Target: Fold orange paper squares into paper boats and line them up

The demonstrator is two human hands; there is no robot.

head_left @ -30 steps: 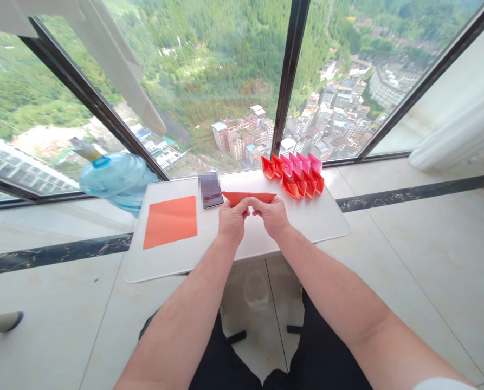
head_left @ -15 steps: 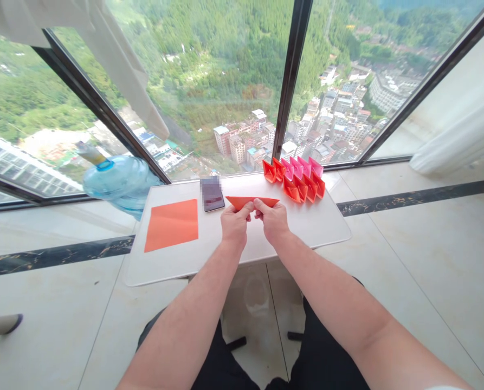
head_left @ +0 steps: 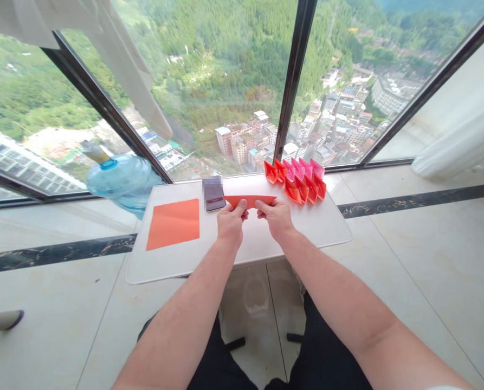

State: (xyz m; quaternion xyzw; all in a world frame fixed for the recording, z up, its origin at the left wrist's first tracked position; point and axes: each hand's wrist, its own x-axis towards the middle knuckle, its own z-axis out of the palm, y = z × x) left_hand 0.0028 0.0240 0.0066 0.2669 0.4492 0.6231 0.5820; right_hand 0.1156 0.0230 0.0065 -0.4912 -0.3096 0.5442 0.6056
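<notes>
A folded piece of orange paper (head_left: 250, 201) is held up between my two hands above the middle of the white table. My left hand (head_left: 231, 219) pinches its left part, thumb on the near face. On its right part, my right hand (head_left: 275, 216) pinches in the same way, fingers curled behind. A flat orange sheet (head_left: 173, 223) with a faint crease lies to the left. Several red folded paper pieces (head_left: 304, 188) and pink folded paper pieces (head_left: 302, 169) stand in rows at the back right.
The small white table (head_left: 307, 235) stands against the window. A phone (head_left: 214, 195) lies on it behind my left hand. A big blue water bottle (head_left: 123, 181) rests on the floor past the table's left end. A white curtain (head_left: 465, 130) hangs at the right.
My hands have moved apart along the folded orange paper, from its middle toward its two ends. More of its near face now shows between my thumbs.
</notes>
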